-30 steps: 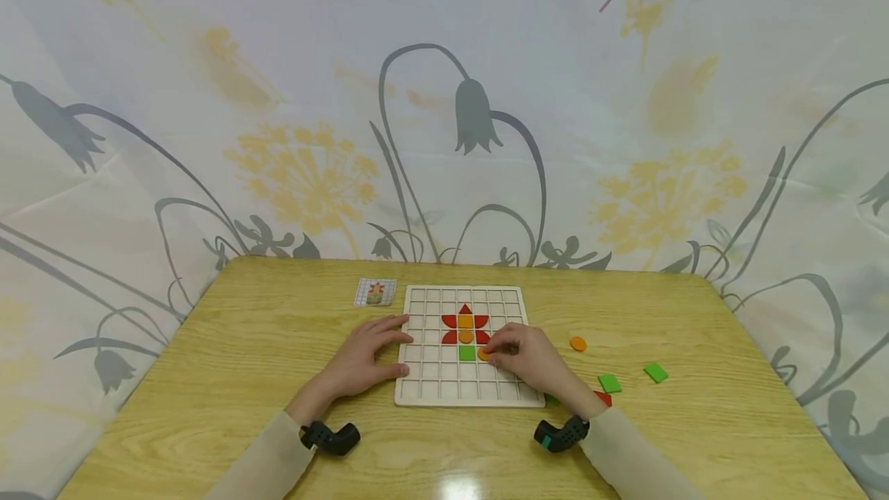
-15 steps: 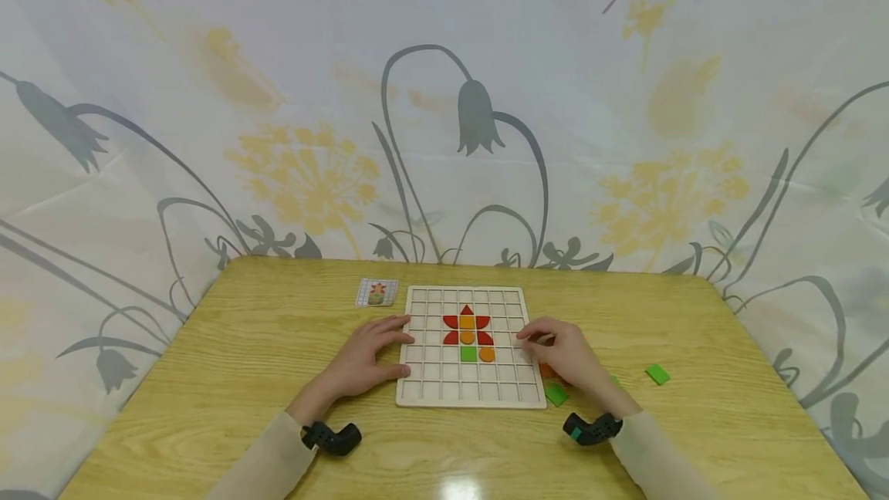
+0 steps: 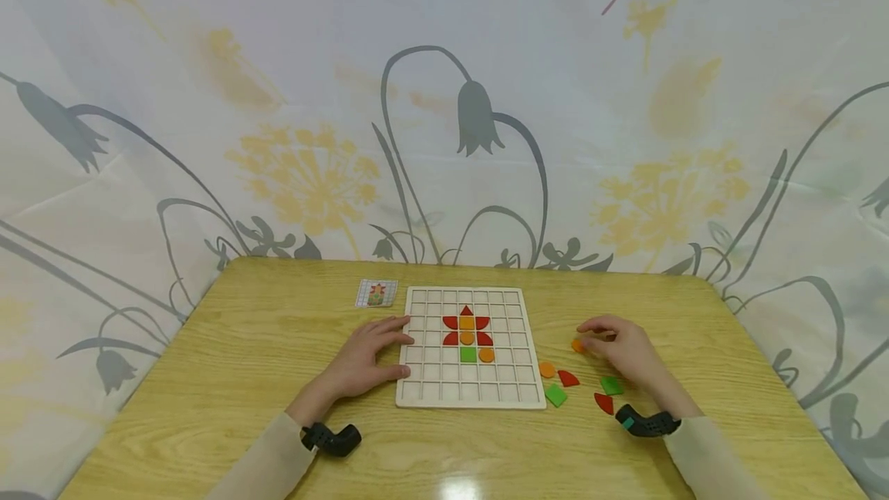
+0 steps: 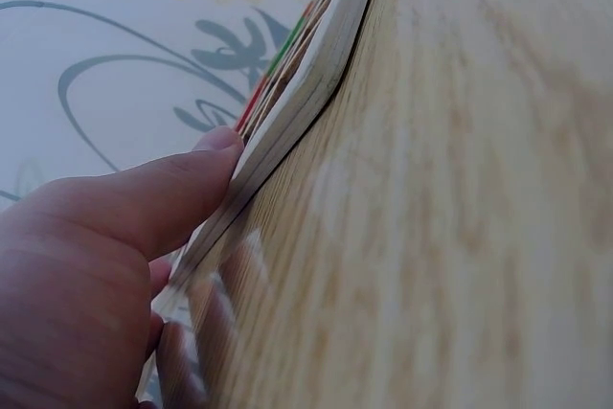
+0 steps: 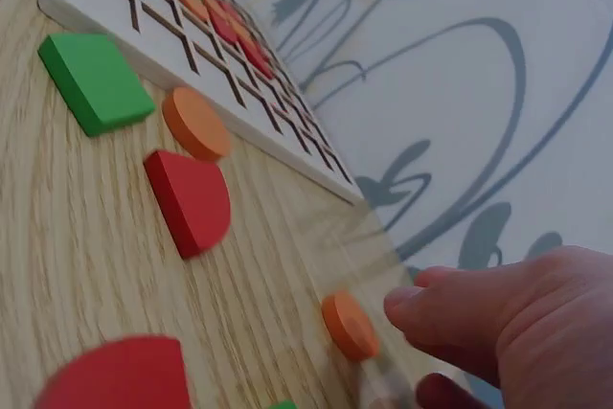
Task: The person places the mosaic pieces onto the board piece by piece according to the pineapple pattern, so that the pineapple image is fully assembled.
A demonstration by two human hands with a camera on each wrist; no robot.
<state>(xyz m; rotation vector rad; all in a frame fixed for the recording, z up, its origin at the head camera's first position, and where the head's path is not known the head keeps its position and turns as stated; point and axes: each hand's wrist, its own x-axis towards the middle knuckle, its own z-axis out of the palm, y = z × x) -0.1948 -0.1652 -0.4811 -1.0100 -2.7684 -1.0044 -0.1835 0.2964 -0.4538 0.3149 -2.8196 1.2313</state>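
Observation:
My left hand (image 3: 371, 357) rests along the left edge of a white grid board (image 3: 427, 388), thumb and spread fingers touching the rim. In the left wrist view the thumb (image 4: 192, 184) lies at the board's edge. My right hand (image 3: 621, 346) is right of the board, fingertips close over an orange disc (image 3: 577, 346) on the table. The right wrist view shows a narrow gap between its thumb (image 5: 407, 311) and that disc. On the board, red pieces (image 3: 484, 323) surround an orange square (image 3: 467, 323) and an orange disc (image 3: 467, 338); below are a green square (image 3: 468, 354) and another orange disc (image 3: 486, 355).
Between board and right hand lie an orange disc (image 3: 547, 369), a red quarter-circle (image 3: 568, 378) and a green square (image 3: 556, 395). Another red quarter-circle (image 3: 604, 403) and green square (image 3: 611, 386) lie by the right wrist. A patterned card (image 3: 376, 293) sits beyond the left hand.
My right hand has let go of an orange disc beside the green square on the board, then moved right to the loose orange disc. The left hand stays put.

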